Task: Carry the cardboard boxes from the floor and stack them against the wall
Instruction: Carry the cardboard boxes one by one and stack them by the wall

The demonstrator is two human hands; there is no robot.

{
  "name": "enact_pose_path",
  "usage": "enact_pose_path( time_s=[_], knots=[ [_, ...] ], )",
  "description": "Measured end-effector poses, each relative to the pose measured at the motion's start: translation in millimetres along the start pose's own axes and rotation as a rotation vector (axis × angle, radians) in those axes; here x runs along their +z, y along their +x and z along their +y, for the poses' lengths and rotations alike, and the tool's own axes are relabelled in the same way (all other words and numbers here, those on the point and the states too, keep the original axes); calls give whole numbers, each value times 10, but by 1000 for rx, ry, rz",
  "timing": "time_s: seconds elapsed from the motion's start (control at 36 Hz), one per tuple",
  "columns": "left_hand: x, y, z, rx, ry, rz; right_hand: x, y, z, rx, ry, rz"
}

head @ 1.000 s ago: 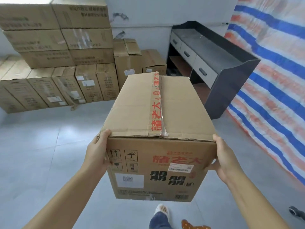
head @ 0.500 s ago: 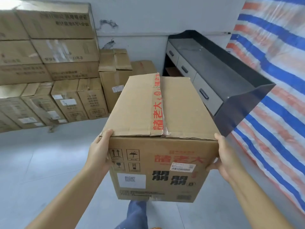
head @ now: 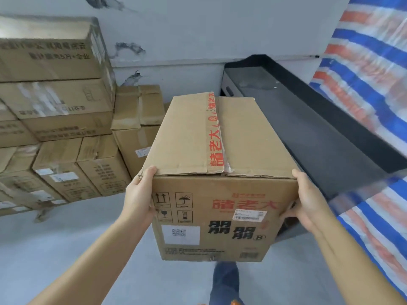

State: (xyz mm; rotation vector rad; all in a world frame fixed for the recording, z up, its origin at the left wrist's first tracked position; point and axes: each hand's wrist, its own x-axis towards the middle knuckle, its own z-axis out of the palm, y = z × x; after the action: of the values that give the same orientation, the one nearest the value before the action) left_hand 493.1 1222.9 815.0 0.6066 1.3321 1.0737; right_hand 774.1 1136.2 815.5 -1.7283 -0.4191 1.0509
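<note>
Carried box (head: 222,155): tan-brown cardboard; red-lettered tape strip along top seam; red and black characters on near face, black handling symbols, 2 white labels. Stacked boxes (head: 55,102): same brown, dark print, small white labels. Wall (head: 198,31): pale grey, dark scuffs. Floor (head: 66,249): light grey. Desk (head: 312,137): black. Tarp (head: 374,73): blue, orange-red, white stripes. Trouser leg (head: 224,282): blue denim.

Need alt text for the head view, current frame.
A person's left hand and right hand grip the sides of a taped cardboard box carried above a grey floor. Ahead left, stacked boxes stand against the wall; a black desk and striped tarp are right.
</note>
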Motion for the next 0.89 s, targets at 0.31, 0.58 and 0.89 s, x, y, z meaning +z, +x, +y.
enact_pose_path(
  time_s=[0.31, 0.58, 0.89],
  knots=[
    [1429, 1449, 346, 57, -74, 144, 323, 2229, -1176, -4, -97, -115],
    [2182, 2520, 828, 56, -115, 242, 855, 3612, -2012, -16, -159, -207],
    [2448, 3961, 1342, 44, -121, 252, 1815, 4712, -2479, -13, -135, -227]
  ],
)
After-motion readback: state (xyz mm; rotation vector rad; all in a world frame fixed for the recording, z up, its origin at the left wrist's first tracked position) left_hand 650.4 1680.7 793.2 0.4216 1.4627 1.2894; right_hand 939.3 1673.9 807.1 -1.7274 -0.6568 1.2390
